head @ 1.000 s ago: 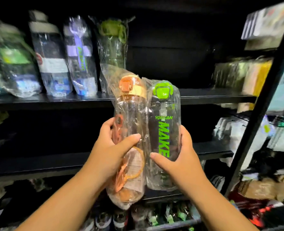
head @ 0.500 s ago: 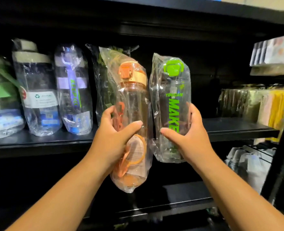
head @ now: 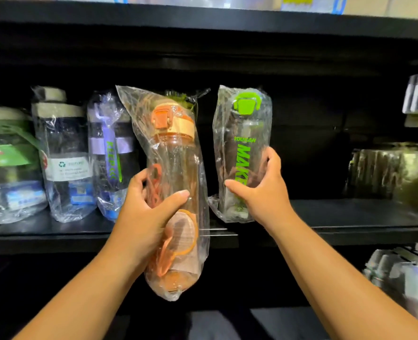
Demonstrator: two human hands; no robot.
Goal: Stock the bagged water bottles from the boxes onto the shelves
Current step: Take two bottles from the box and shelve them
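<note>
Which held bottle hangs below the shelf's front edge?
The orange-lidded bottle, gripped by the left hand; its base hangs below the shelf edge. The green-lidded bottle in the right hand is at shelf level.

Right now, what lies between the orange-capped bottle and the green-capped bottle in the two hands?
Nothing: in the head view the orange-capped bottle and green-capped bottle are apart, with only the dark shelf showing in the gap.

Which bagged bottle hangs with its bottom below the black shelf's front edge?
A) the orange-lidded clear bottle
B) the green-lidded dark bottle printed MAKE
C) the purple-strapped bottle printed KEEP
A: the orange-lidded clear bottle, gripped by the left hand, reaches well below the black shelf's front edge; the green-lidded dark bottle in the right hand ends at shelf level.
</note>
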